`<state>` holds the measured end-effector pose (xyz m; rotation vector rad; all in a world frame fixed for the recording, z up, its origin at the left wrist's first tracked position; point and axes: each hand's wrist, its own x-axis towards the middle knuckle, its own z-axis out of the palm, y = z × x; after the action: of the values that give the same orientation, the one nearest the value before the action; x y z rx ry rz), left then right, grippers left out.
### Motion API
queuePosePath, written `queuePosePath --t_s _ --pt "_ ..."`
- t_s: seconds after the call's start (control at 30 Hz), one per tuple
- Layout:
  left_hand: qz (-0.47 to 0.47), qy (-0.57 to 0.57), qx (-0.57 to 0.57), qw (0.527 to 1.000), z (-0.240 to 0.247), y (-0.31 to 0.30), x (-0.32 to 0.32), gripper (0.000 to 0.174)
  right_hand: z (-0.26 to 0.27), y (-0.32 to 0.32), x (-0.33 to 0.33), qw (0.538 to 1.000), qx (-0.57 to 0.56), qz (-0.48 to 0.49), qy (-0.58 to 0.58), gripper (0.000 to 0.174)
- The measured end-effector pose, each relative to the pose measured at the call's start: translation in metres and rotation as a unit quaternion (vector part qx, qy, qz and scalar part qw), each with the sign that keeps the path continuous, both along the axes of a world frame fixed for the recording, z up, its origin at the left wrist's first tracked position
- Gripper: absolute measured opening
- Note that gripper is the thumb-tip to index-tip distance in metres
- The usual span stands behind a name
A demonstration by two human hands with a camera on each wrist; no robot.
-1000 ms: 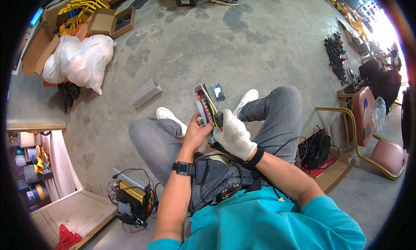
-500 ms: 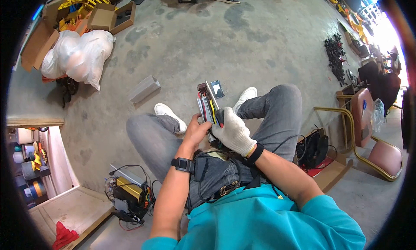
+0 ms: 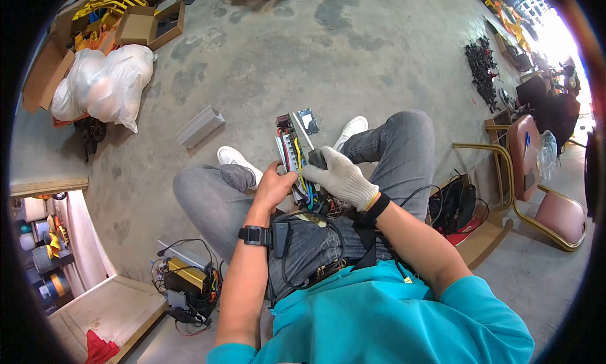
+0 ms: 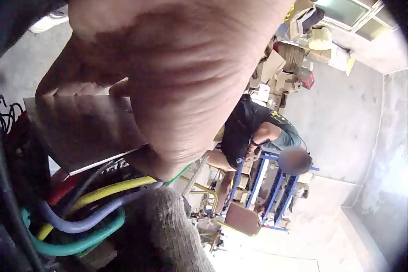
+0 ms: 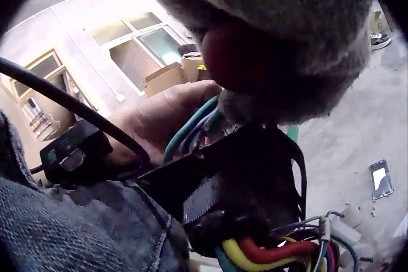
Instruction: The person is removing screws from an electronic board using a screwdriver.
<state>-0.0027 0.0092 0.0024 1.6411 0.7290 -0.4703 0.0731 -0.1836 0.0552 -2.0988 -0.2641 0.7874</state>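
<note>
Between the knees in the head view, a long narrow assembly [image 3: 289,146] stands tilted, with a row of terminals and red, yellow, blue and green wires. My bare left hand [image 3: 276,186] grips its left side; in the left wrist view the fingers lie round a metal casing [image 4: 83,128]. My gloved right hand [image 3: 344,180] has its fingers curled round a dark object [image 3: 317,159] at the assembly's right side. In the right wrist view something dark red [image 5: 233,58] shows within the glove [image 5: 287,10]. Thick wires [image 5: 274,254] come out of a black part below it.
A flat dark rectangular item [image 3: 308,121] and a pale metal channel [image 3: 201,127] lie on the floor ahead. Electronics with a yellow casing [image 3: 186,272] sit at the lower left. White bags [image 3: 104,86] are at the left, a chair [image 3: 560,220] and cardboard box at the right.
The assembly has turned to show more of its terminals, and blue and green wires now show at its lower end. My gloved hand's thumb has moved off the casing's lower part. The view has shifted slightly.
</note>
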Motion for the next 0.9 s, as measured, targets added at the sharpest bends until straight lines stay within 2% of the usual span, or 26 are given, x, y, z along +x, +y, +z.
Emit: queuePosePath --t_s 0.07,0.17,0.27,0.33,0.4,0.47,0.57,0.77,0.9 --pt "0.004 -0.009 0.012 1.0 -0.003 -0.001 -0.001 0.079 0.004 0.006 -0.001 0.998 -0.017 -0.049 -0.028 0.063" --pt "-0.037 -0.005 0.063 0.997 -0.011 0.0 0.0 0.08 0.016 0.016 -0.003 0.996 -0.021 -0.058 -0.063 0.06" --pt "-0.045 -0.003 0.018 0.999 0.011 -0.003 0.003 0.081 -0.002 0.022 -0.005 0.993 -0.021 -0.035 -0.111 0.059" --pt "-0.055 0.0 0.026 0.998 0.001 -0.001 0.001 0.081 -0.009 0.024 -0.004 0.99 -0.007 -0.015 -0.142 0.058" --pt "-0.063 0.001 0.032 0.998 -0.004 -0.001 -0.002 0.082 -0.004 0.023 -0.004 0.99 -0.011 -0.006 -0.143 0.056" --pt "-0.035 -0.057 0.037 0.997 -0.003 -0.006 -0.005 0.075 -0.003 0.023 -0.004 0.989 -0.017 0.002 -0.146 0.054" --pt "-0.07 -0.005 0.028 0.997 0.005 -0.004 -0.002 0.084 -0.01 0.021 -0.005 0.988 -0.015 0.009 -0.156 0.053" --pt "-0.057 -0.026 0.014 0.998 -0.006 -0.002 -0.005 0.081 -0.003 0.013 -0.001 0.99 -0.039 0.029 -0.132 0.051" --pt "-0.053 -0.019 0.001 0.998 0.012 -0.004 -0.003 0.078 -0.009 0.005 0.001 0.99 -0.025 0.05 -0.131 0.048"
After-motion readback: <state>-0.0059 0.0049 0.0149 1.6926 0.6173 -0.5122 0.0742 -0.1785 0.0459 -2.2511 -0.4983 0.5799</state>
